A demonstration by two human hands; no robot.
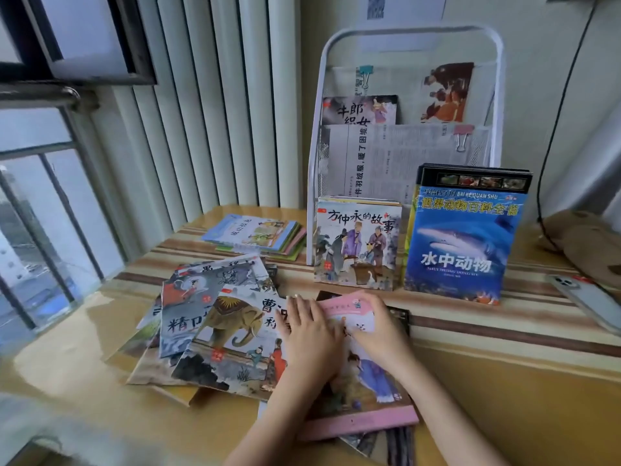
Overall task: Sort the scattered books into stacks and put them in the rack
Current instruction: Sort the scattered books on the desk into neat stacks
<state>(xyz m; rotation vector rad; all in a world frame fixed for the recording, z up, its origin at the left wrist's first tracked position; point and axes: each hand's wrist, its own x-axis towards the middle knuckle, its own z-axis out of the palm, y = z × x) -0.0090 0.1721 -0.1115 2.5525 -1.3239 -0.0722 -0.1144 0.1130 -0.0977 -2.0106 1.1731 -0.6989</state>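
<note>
A pink-edged picture book [369,395] lies on top of a low pile at the table's front centre. My left hand [311,334] rests flat on its left part, fingers straight. My right hand [379,326] lies on its upper right part, fingers bent at the top edge. To the left, several picture books [221,324] lie fanned out, an elephant cover on top. A small neat stack [258,235] sits further back. The white wire rack [410,136] stands at the back, holding one book in its upper tier [359,111] and newspaper. Two book groups lean at its foot: a story book [358,243] and a blue shark book [462,243].
A phone [586,302] lies at the right edge of the striped table [504,331]. A brown soft object [584,243] sits at the back right with a black cable above it. A window and vertical blinds [201,112] close the left side.
</note>
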